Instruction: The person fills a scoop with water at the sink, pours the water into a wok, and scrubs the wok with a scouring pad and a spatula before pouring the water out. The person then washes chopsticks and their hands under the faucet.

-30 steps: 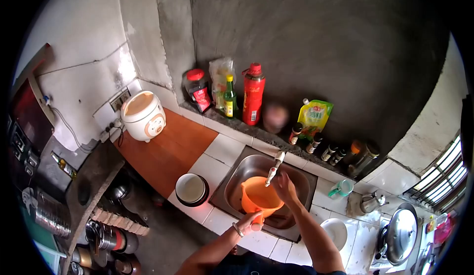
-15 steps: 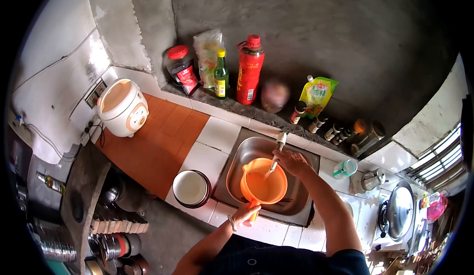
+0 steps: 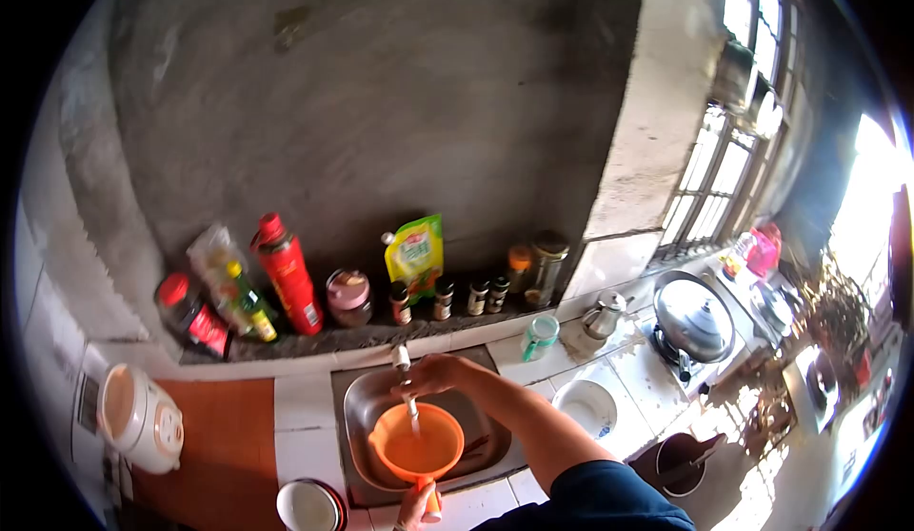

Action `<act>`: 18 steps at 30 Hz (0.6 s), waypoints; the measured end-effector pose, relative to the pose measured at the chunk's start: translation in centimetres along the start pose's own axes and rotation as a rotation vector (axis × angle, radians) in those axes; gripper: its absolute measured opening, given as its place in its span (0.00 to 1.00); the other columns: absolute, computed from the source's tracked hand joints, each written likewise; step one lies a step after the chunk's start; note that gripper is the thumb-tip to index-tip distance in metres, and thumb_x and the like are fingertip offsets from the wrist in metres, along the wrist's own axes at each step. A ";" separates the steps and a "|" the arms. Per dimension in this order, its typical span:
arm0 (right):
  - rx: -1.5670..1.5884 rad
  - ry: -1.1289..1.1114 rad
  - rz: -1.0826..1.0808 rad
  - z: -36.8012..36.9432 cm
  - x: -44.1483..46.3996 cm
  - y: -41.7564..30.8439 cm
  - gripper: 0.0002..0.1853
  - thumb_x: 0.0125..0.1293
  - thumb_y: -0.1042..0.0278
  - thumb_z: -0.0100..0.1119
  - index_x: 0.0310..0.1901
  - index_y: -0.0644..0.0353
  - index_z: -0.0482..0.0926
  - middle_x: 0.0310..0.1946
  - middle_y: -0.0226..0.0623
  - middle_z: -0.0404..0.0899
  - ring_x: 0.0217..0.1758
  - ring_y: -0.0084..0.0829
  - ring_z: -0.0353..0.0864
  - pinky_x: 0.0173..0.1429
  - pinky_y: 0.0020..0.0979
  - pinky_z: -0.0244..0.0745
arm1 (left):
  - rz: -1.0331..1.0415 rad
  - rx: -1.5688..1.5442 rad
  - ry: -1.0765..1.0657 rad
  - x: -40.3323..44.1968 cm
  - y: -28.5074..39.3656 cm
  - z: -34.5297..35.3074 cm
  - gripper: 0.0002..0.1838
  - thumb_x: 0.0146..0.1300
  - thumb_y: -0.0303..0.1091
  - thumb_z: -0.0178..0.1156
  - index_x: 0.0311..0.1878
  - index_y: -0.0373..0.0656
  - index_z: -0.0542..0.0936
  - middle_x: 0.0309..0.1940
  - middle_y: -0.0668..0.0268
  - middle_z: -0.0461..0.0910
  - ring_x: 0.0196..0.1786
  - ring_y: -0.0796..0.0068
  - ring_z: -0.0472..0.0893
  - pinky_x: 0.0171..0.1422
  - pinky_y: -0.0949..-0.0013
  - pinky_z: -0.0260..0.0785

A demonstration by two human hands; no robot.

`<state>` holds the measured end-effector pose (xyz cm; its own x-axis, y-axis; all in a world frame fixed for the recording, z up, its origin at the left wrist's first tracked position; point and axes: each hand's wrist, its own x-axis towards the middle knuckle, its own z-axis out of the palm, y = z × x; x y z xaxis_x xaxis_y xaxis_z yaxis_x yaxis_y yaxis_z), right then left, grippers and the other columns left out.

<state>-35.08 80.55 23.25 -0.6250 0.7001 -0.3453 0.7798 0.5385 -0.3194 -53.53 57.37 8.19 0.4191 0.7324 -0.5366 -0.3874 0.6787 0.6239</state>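
An orange plastic water scoop [image 3: 388,450] sits over the steel sink [image 3: 356,417], its mouth facing up under the tap. My left hand [image 3: 412,509] is closed around the scoop's handle at the near rim of the sink. At the back of the sink, my right hand [image 3: 438,376] grips the white tap [image 3: 401,355]; some of its fingers are hidden behind the hand. A thin stream of water runs from the spout into the scoop. Left of the sink stand stacked bowls [image 3: 309,506], the top one white inside.
Along the ledge stand a red bottle [image 3: 288,279], a pink-lidded jar [image 3: 349,298], a yellow-green pouch [image 3: 416,255] and several spice jars. To the right are a green cup [image 3: 540,338], a white basin [image 3: 585,407], a metal kettle [image 3: 606,318] and a lidded wok [image 3: 695,317]. A rice cooker [image 3: 141,419] stands left.
My view has swung right and up, so the sink sits lower and more of the stove and window shows. Both hands keep their holds on the scoop and tap.
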 end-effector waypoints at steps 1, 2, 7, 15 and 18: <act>-0.025 0.026 -0.009 0.1 0.0 0.0 0.28 0.62 0.33 0.34 0.34 0.44 0.79 0.29 0.37 0.79 0.36 0.40 0.77 0.44 0.37 0.69 | -0.030 -0.041 -0.019 -0.6 0.9 0.6 0.11 0.59 0.36 0.58 0.38 0.40 0.72 0.22 0.66 0.74 0.22 0.73 0.75 0.26 0.72 0.69; -0.081 0.053 -0.104 0.5 0.0 0.3 0.24 0.63 0.36 0.35 0.37 0.43 0.77 0.31 0.38 0.78 0.37 0.41 0.77 0.44 0.38 0.70 | 0.042 -0.201 -0.068 -1.8 0.9 1.7 0.08 0.62 0.31 0.54 0.26 0.49 0.72 0.15 0.77 0.65 0.18 0.86 0.65 0.20 0.80 0.59; -0.089 0.146 -0.267 2.1 0.1 1.6 0.13 0.67 0.48 0.38 0.46 0.36 0.70 0.35 0.38 0.75 0.36 0.42 0.77 0.40 0.38 0.72 | -0.170 -0.359 0.134 -0.9 0.8 2.3 0.09 0.65 0.33 0.52 0.26 0.52 0.70 0.16 0.80 0.60 0.15 0.89 0.58 0.18 0.83 0.51; -0.116 0.765 -0.032 9.8 3.8 0.1 0.10 0.60 0.59 0.49 0.30 0.55 0.67 0.28 0.39 0.73 0.31 0.39 0.75 0.34 0.39 0.74 | -0.098 -0.456 0.134 -3.0 0.8 3.0 0.09 0.67 0.36 0.49 0.35 0.45 0.76 0.17 0.79 0.63 0.16 0.88 0.59 0.22 0.84 0.54; -0.209 0.888 -0.068 8.4 2.6 -1.2 0.08 0.56 0.64 0.54 0.28 0.55 0.67 0.23 0.37 0.73 0.29 0.37 0.75 0.29 0.37 0.75 | -0.262 -0.508 0.168 -1.6 1.8 2.9 0.14 0.66 0.39 0.48 0.25 0.47 0.73 0.14 0.78 0.61 0.15 0.87 0.58 0.20 0.82 0.52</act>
<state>-37.94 77.79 15.32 -0.4786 0.7205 0.5018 0.7871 0.6053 -0.1185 -52.54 57.27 11.81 0.4336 0.5077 -0.7444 -0.6505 0.7481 0.1312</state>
